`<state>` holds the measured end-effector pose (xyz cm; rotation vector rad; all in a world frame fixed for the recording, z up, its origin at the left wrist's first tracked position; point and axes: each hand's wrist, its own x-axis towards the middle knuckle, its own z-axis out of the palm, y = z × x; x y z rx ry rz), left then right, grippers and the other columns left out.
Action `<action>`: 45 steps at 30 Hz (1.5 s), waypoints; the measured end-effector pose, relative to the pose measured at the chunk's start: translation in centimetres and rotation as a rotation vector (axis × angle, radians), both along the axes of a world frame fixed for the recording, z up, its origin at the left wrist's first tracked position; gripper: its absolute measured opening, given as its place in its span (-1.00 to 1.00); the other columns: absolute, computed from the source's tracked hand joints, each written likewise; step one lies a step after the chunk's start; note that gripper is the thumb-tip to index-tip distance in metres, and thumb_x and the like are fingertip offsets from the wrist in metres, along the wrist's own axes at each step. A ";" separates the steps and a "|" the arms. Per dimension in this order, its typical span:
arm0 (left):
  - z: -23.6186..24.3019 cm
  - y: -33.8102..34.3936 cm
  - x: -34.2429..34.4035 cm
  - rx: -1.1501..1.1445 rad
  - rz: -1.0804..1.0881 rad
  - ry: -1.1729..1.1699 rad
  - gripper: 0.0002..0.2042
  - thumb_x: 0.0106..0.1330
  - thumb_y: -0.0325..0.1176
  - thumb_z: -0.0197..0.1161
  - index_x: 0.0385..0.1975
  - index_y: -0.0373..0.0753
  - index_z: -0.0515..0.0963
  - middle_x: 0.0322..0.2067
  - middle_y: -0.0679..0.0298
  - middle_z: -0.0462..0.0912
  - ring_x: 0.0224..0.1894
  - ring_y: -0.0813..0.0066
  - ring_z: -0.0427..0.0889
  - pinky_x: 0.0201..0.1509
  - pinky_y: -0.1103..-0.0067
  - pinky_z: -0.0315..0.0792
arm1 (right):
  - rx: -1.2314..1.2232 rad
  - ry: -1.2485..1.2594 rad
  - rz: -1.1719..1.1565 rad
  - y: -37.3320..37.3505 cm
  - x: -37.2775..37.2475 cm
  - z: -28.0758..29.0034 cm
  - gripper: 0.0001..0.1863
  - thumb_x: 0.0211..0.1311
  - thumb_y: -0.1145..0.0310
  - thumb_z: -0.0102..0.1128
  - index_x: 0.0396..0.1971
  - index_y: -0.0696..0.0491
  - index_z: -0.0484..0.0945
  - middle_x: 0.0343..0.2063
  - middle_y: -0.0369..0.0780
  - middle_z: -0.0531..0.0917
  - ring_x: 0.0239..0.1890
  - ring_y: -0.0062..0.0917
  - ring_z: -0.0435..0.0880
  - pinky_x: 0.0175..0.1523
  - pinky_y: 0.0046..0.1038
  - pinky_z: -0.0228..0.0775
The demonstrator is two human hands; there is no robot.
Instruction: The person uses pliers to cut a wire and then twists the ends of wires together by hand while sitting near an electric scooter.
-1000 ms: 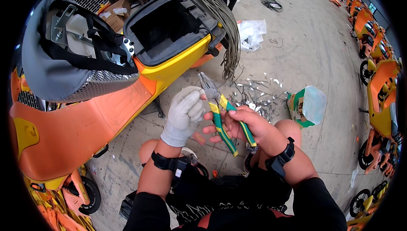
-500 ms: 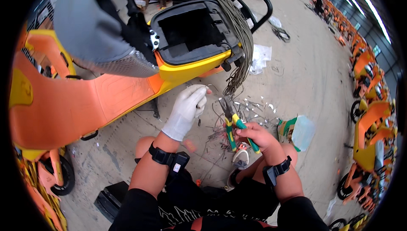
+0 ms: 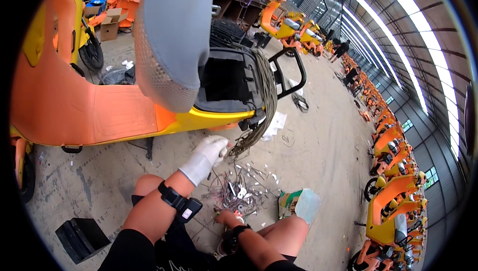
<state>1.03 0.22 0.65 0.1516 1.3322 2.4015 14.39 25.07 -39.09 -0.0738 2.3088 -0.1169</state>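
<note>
A bundle of grey cables (image 3: 262,103) hangs from the open black compartment (image 3: 224,79) of an orange and yellow scooter (image 3: 94,109). My left hand (image 3: 206,155), in a white glove, reaches up and closes on the bundle's loose lower ends. My right hand (image 3: 227,217) is bare and low by the floor, at the edge of a pile of cut wire scraps (image 3: 240,190). Its fingers are curled, and only a bit of the green-handled pliers (image 3: 216,211) shows by them. Both wrists wear black bands.
The scooter's grey seat (image 3: 172,37) is tipped up overhead. A black box (image 3: 82,238) lies on the concrete at my left, and a green and white bag (image 3: 298,204) at my right. Rows of orange scooters (image 3: 393,171) line the right side. Cardboard boxes (image 3: 110,22) stand far back.
My view has tilted up toward the hall. My left hand rose to the cable ends. My right hand dropped with the pliers from in front of me to the floor.
</note>
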 end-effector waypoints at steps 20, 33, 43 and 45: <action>-0.7 0.5 0.9 -0.226 -0.058 0.003 -0.79 0.41 -0.31 0.08 -0.35 -0.28 0.58 -0.62 0.47 0.44 -0.63 0.74 0.31 -0.57 0.74 0.18 | -0.134 0.223 -0.403 -5.7 5.5 0.6 -0.43 -0.02 -0.02 0.34 -0.24 0.23 0.67 -0.24 0.09 0.70 -0.11 -0.09 0.70 0.02 -0.21 0.53; -0.4 0.3 -0.1 -0.470 -0.110 0.111 -0.77 0.34 -0.30 0.07 -0.35 -0.33 0.60 -0.62 0.43 0.45 -0.64 0.69 0.34 -0.58 0.68 0.20 | -0.206 0.222 0.166 -7.1 -6.4 23.1 -0.59 0.25 0.09 0.09 -0.30 0.17 0.66 -0.28 0.08 0.68 -0.15 -0.01 0.65 0.03 -0.11 0.48; 1.2 0.3 2.1 -0.713 -0.374 0.395 -0.76 0.29 -0.28 0.12 -0.29 -0.32 0.63 -0.35 0.19 0.66 -0.23 0.40 0.60 -0.03 0.52 0.43 | -1.008 0.872 -0.288 -2.9 -5.7 40.0 -0.67 0.38 0.28 0.16 0.01 0.17 0.49 -0.05 -0.17 0.63 0.04 -0.39 0.59 0.19 -0.34 0.35; 1.6 -0.9 1.9 -0.674 -0.397 0.424 -0.75 0.31 -0.26 0.14 -0.30 -0.33 0.62 -0.35 0.24 0.64 -0.26 0.44 0.57 -0.09 0.54 0.42 | -1.175 0.804 -0.236 -4.5 -5.7 40.2 -0.67 0.47 0.28 0.04 0.07 0.17 0.46 -0.01 -0.17 0.63 0.11 -0.45 0.56 0.26 -0.39 0.31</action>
